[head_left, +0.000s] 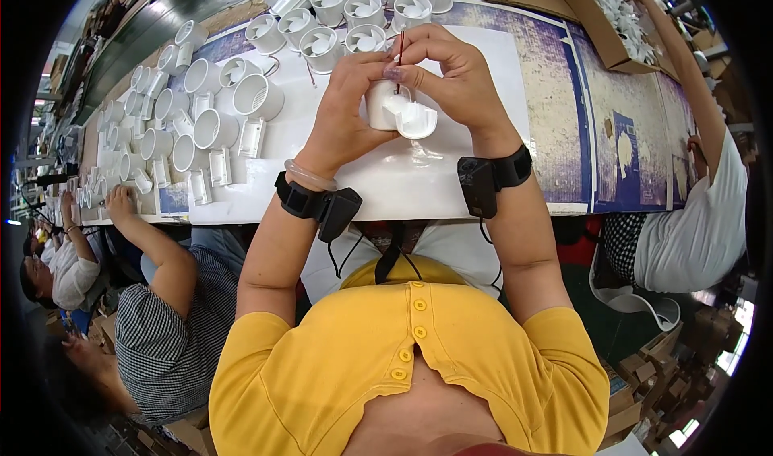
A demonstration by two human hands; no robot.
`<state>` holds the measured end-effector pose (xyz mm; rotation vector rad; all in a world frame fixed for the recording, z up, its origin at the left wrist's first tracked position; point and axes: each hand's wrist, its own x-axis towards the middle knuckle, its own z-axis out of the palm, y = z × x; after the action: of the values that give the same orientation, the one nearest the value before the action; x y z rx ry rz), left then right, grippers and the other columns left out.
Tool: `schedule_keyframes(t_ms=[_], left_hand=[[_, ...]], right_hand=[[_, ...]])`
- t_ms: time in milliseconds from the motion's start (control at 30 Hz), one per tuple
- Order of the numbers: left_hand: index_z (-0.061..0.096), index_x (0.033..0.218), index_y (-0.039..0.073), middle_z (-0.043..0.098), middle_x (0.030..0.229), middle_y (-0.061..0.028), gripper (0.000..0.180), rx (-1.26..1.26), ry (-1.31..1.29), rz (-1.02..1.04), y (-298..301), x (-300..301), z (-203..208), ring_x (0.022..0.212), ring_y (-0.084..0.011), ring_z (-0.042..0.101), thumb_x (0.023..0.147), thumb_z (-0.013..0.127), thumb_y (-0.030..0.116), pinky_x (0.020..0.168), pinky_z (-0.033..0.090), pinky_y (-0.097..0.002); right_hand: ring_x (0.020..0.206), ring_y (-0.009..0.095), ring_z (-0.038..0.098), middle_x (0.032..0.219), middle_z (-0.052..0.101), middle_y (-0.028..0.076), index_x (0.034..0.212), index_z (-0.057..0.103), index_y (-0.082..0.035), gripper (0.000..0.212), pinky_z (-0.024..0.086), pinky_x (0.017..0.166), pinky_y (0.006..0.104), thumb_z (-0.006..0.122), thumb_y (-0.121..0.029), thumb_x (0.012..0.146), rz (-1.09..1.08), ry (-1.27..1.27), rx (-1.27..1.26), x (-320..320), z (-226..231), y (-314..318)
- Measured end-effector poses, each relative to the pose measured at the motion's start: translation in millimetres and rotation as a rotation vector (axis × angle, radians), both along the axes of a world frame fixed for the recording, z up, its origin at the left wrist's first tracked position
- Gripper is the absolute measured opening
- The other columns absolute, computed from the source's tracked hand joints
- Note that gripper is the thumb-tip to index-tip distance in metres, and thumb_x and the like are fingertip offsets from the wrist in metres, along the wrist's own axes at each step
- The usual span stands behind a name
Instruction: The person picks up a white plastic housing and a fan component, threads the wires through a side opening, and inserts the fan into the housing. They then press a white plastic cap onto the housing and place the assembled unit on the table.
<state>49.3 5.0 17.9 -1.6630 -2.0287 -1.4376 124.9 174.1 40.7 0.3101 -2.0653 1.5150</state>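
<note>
My left hand is closed around a white round plastic fan housing above the white work sheet. A curved white bracket-like part sticks out at the housing's near right side. Thin red and black wires rise from the housing. My right hand pinches them between thumb and fingers, close to my left fingertips. What lies inside the housing is hidden from this view.
Several white housings with fan blades stand beyond my hands. White ring housings and small brackets spread to the left. A cardboard box of white parts sits at the far right. People sit on both sides.
</note>
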Motion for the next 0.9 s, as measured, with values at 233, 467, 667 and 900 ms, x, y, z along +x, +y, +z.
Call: schedule_keyframes(t_ms=[233,467,667,900], left_hand=[[0.042,0.129,0.009,0.047,0.127,-0.0120,0.085,-0.092,-0.138,-0.027,-2,0,-4,0.116,-0.0236,0.050,0.059,0.089,0.019,0.095,0.045,-0.0351],[0.020,0.139,0.007,0.041,0.132,-0.0162,0.094,0.048,-0.411,-0.161,10,20,-4,0.120,-0.0282,0.047,0.068,0.082,0.016,0.099,0.042,-0.0377],[0.007,0.140,0.005,0.038,0.133,-0.0203,0.103,0.077,-0.592,-0.162,16,23,-6,0.120,-0.0304,0.046,0.070,0.081,0.017,0.098,0.042,-0.0379],[0.006,0.140,0.004,0.040,0.128,-0.0198,0.106,0.057,-0.403,-0.016,16,22,-7,0.116,-0.0304,0.049,0.068,0.083,0.017,0.095,0.045,-0.0370]], right_hand=[[0.095,0.014,0.057,0.100,0.063,0.005,0.087,0.072,-0.005,0.008,0.045,0.086,0.0275,0.072,-0.007,0.079,0.010,-0.079,-0.144,0,0,-4],[0.102,0.015,0.057,0.112,0.062,0.008,0.091,0.071,-0.004,0.010,0.045,0.088,0.0280,0.069,-0.007,0.082,0.086,-0.059,-0.256,-5,-2,-12],[0.101,0.016,0.058,0.110,0.063,0.009,0.094,0.070,-0.003,0.015,0.045,0.088,0.0284,0.064,-0.016,0.089,0.051,-0.113,-0.262,-6,0,-12],[0.091,0.013,0.059,0.096,0.066,0.005,0.093,0.068,-0.001,0.028,0.045,0.085,0.0274,0.055,-0.027,0.096,0.021,-0.225,-0.414,-9,0,-7]])
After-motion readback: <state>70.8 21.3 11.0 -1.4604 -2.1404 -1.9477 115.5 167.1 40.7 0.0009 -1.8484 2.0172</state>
